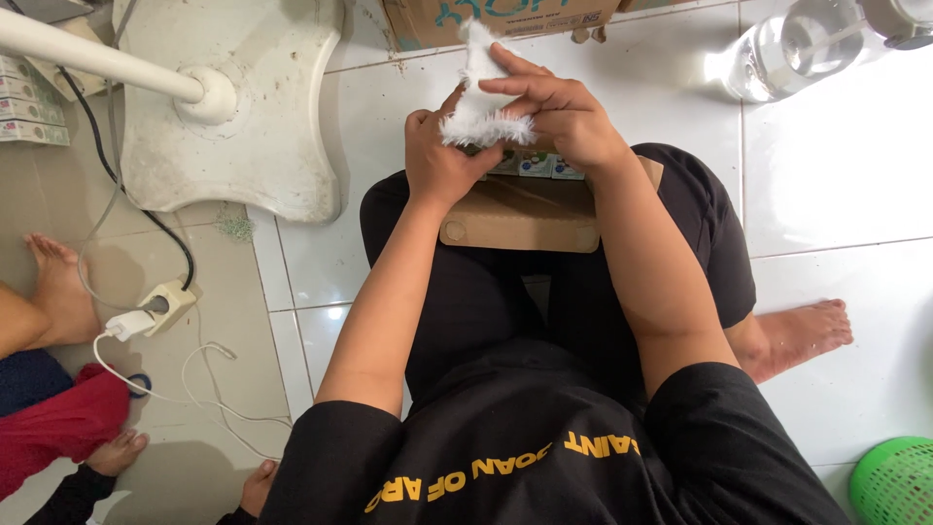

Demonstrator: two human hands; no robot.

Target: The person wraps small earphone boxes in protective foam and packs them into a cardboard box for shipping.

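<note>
We pinch a white fuzzy strip [478, 92] between our left hand [439, 160] and right hand [559, 112], both gripping it, open cardboard box [520, 219] just beneath the grip, on our lap.

ahead: cardboard box [505, 17] at the floor's far edge blocks my reach forward
lap: flat carton [520, 219] sits under my hands
left: white stand base [243, 107], power strip [167, 303] and cables crowd the tiles
right: open white tile [846, 165] up to the glass jar [787, 53]
near right corner: green basket [899, 481]
</note>
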